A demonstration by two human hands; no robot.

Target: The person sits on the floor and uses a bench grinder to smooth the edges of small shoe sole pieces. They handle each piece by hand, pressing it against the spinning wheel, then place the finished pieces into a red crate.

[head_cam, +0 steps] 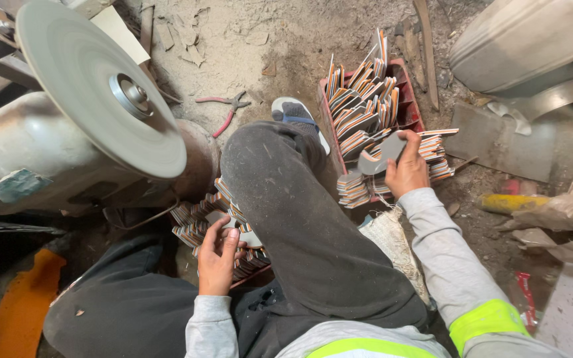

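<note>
Right hand: the right hand reaches forward past the raised knee, arm in a grey sleeve with a yellow-green band, fingers closed round one flat grey-faced piece held tilted over the stacks.
Left hand: the left hand sits low beside the thigh, fingers curled and pinching a flat piece at the top of the near pile; how firm the hold is cannot be told.
Held piece: thin, curved-edged, pale grey on the face, with layered stripes of orange, white and dark along the edge, like the others.
Red tray: the red tray stands on the dusty floor ahead of the right hand, packed with the same striped pieces on edge; more stacks lie just outside its near corner, touching the hand's wrist side.
Grinding disc: the large grey disc on its motor housing hangs just above the left pile, close to the left hand.
Room: the dark trouser leg divides the two hands; the left side is cramped between leg and motor, the right is looser towards the tray.
Floor: red-handled pliers lie well beyond the knee, near a grey-and-blue shoe.
</note>
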